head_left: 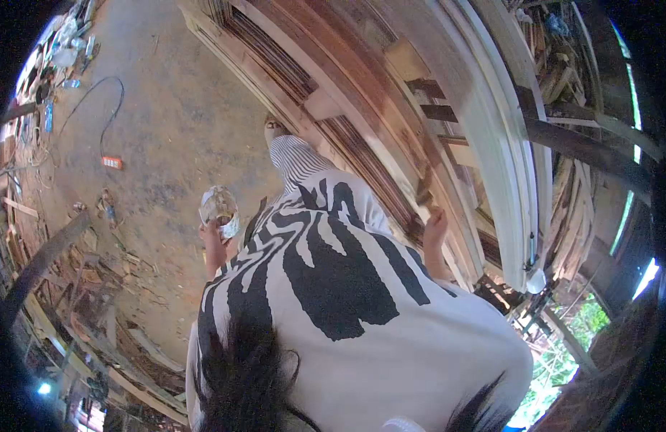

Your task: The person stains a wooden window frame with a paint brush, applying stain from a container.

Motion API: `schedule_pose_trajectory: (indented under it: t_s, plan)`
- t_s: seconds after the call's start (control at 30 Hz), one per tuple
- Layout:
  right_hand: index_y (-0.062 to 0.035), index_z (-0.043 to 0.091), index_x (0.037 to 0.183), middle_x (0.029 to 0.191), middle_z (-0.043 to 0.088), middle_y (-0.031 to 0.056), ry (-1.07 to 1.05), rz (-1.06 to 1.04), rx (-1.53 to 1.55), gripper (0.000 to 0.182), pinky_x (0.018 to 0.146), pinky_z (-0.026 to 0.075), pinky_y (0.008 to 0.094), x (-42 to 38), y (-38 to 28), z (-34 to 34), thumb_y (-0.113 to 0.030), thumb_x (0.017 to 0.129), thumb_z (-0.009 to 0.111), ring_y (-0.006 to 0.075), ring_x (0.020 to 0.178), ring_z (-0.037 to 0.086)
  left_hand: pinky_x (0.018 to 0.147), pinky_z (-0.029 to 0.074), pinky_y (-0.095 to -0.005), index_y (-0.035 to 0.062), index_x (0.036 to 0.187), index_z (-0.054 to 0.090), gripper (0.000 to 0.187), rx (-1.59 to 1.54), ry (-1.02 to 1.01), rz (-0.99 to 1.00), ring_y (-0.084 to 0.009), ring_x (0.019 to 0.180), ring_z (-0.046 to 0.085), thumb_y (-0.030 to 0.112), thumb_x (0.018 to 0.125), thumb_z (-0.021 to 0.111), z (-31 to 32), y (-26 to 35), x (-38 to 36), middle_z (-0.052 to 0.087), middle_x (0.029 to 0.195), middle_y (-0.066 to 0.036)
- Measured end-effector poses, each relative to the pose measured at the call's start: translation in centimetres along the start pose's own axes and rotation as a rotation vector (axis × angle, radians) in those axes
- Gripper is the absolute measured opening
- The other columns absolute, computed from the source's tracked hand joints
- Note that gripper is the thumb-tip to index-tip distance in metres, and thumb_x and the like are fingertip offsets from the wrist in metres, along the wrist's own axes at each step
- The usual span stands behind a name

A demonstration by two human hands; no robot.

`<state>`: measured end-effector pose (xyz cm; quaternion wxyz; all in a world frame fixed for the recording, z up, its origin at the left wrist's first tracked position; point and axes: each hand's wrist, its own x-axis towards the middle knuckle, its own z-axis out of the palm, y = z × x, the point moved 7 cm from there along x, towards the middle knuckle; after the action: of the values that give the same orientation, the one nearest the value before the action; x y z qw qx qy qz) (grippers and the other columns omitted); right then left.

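Observation:
My left hand is wrapped round a clear container, its inside partly visible, on the left of my body above the dirt floor. On the other side, my right hand is closed on a small brown tool that looks like a brush, held against or just over the long wooden pieces. Whether the tool touches the wood cannot be told. My patterned white and black shirt fills the lower middle, with dark hair hanging over it.
An orange power strip with a dark cable lies on the dirt floor. Scrap wood is piled at the lower left, and plastic litter at the upper left. Dark beams cross at the right.

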<state>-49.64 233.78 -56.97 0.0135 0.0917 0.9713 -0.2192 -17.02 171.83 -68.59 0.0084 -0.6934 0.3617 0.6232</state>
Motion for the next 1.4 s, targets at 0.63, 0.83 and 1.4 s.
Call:
schedule_pose_trajectory:
  t_s: [0.63,0.83,1.4]
  plan:
    - [0.0015,0.063,0.100,0.092,0.066,0.0154,0.109,0.186,0.116,0.025,0.078,0.047,0.0369,17.5,-23.9,4.9,-0.021,0.093,0.053,0.0264,0.088,0.062,0.063,0.041,-0.0378,0.0176,0.117,0.045,0.050,0.278,0.033,0.006,-0.0174,0.082,0.055,0.048,0.081,0.060,-6.6,14.8,7.7,0.056,0.097,-0.004]
    - [-0.0002,0.060,0.108,0.099,0.064,0.0183,-0.031,0.063,-0.408,0.026,0.078,0.050,0.0403,22.0,-23.4,8.6,-0.014,0.089,0.048,0.0302,0.091,0.063,0.057,0.044,-0.0360,-0.0008,0.094,0.061,0.052,0.751,0.292,0.112,-0.0198,0.064,0.053,0.048,0.075,0.064,-7.6,18.1,12.3,0.051,0.069,-0.007]
    - [-0.0088,0.062,0.112,0.102,0.066,0.0183,0.108,0.131,-0.205,0.036,0.082,0.049,0.0455,27.9,-51.2,12.4,-0.036,0.093,0.047,0.0334,0.098,0.063,0.076,0.046,-0.0486,0.0234,0.127,0.029,0.067,0.151,-0.081,0.028,-0.0283,0.103,0.055,0.051,0.077,0.064,0.1,44.5,22.2,0.048,0.125,-0.008]
